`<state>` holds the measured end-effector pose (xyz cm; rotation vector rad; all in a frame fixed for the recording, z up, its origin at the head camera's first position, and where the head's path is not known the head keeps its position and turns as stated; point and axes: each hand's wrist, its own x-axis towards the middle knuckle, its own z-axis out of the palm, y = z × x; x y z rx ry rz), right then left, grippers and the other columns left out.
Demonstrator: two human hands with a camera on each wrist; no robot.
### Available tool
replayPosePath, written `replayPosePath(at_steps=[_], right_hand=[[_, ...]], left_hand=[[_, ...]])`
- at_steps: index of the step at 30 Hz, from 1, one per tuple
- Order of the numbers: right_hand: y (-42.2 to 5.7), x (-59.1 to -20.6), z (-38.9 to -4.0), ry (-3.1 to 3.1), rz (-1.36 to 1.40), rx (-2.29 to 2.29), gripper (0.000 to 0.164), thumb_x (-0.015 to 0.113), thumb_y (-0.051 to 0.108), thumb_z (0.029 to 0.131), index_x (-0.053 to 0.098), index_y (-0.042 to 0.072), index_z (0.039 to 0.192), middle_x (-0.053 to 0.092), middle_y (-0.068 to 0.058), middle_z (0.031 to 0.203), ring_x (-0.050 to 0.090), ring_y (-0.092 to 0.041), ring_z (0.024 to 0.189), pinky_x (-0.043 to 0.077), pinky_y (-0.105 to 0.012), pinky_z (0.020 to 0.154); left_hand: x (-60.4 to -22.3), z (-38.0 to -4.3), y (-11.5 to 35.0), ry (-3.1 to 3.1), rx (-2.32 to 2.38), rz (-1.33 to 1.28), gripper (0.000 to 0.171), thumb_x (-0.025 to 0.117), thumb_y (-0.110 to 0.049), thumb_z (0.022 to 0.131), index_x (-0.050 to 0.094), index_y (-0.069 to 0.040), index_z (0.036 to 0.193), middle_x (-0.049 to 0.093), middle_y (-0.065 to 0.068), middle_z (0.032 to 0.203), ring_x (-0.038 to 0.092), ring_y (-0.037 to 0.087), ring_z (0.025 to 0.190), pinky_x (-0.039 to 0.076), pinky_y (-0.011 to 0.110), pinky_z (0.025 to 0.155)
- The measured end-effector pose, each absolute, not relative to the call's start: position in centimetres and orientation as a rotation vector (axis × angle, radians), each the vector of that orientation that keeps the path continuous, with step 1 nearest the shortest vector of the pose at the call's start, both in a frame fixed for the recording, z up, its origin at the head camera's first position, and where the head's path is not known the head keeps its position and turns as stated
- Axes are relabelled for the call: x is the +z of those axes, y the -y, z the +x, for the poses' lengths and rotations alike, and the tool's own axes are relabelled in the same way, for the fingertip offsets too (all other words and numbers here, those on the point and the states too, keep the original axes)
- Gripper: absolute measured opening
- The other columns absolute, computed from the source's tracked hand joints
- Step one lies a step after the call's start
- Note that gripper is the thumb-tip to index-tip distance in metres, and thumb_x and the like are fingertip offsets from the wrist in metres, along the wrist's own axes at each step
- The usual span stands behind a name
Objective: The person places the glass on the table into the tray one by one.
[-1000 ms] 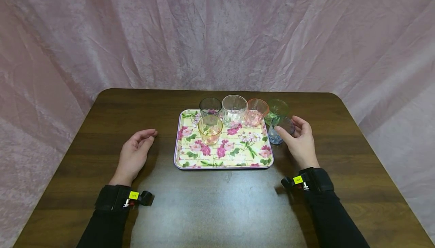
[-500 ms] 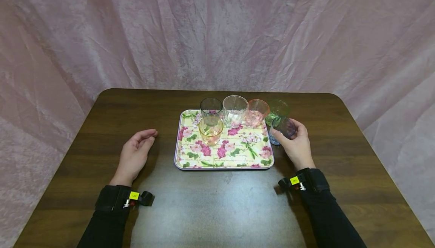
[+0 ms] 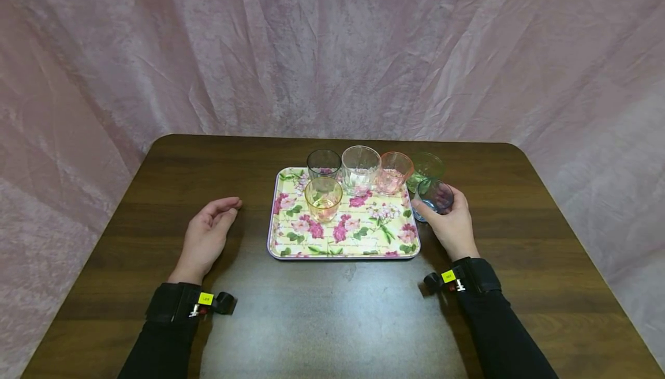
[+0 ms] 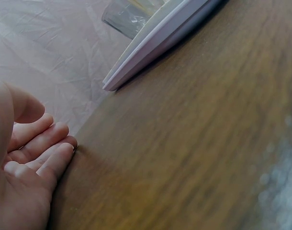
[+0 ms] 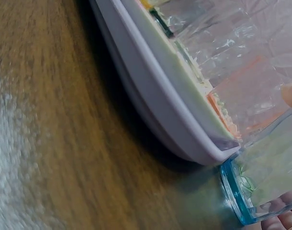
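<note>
My right hand (image 3: 453,228) grips a blue-tinted glass (image 3: 434,196) just off the right edge of a floral tray (image 3: 363,246). Its thumb lies on the near left side of the glass, and the other fingers go round the far right side. Low in the right wrist view, the thick blue base (image 5: 236,194) sits close by the tray's corner, with fingertips (image 5: 287,219) behind the glass. My left hand (image 3: 205,236) rests on the table left of the tray, fingers relaxed and holding nothing; the left wrist view shows its palm side.
On the tray stand a yellow glass (image 3: 323,201), a dark grey glass (image 3: 324,162), a clear glass (image 3: 361,170) and a pink glass (image 3: 395,172). A green glass (image 3: 428,165) is behind the blue one, off the tray's back right corner. A pink curtain (image 3: 332,50) hangs behind the wooden table (image 3: 519,206).
My right hand has moved slightly left and its fingers have closed further round the blue glass. The left hand and the other glasses have stayed in place.
</note>
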<state>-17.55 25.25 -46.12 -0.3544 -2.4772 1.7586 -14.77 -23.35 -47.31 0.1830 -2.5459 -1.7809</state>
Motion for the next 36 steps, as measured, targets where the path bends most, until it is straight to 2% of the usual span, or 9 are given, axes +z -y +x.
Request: replayPosePath(at_steps=[18, 27, 36], right_hand=[[-25.3, -46.23, -17.51, 2.497, -0.329, 1.716, 0.084, 0.081, 0.028, 0.101, 0.034, 0.001, 0.165, 0.043, -0.022, 0.161, 0.047, -0.032, 0.143, 0.039, -0.037, 0.117], [-25.46, -46.08, -17.46, 2.489, -0.323, 1.731, 0.083, 0.081, 0.028, 0.101, 0.034, 0.002, 0.165, 0.043, -0.022, 0.161, 0.046, -0.031, 0.143, 0.039, -0.036, 0.117], [-25.21, -45.36, -17.23, 2.46, -0.306, 1.725, 0.084, 0.082, 0.03, 0.099, 0.036, 0.002, 0.163, 0.047, -0.021, 0.157, 0.048, -0.029, 0.14, 0.041, -0.037, 0.116]], left_hand=[[-47.36, -14.71, 23.31, 2.555, -1.767, 0.185, 0.043, 0.052, -0.033, 0.118, 0.061, -0.009, 0.153, 0.066, 0.011, 0.154, 0.059, 0.025, 0.145, 0.044, 0.002, 0.1], [-47.45, -14.72, 23.38, 2.561, -1.759, 0.185, 0.043, 0.052, -0.033, 0.118, 0.061, -0.01, 0.153, 0.066, 0.01, 0.155, 0.059, 0.025, 0.145, 0.044, 0.002, 0.101], [-47.38, -14.81, 23.47, 2.588, -1.743, 0.201, 0.044, 0.052, -0.036, 0.118, 0.06, -0.014, 0.155, 0.065, 0.008, 0.156, 0.058, 0.024, 0.147, 0.048, 0.012, 0.11]])
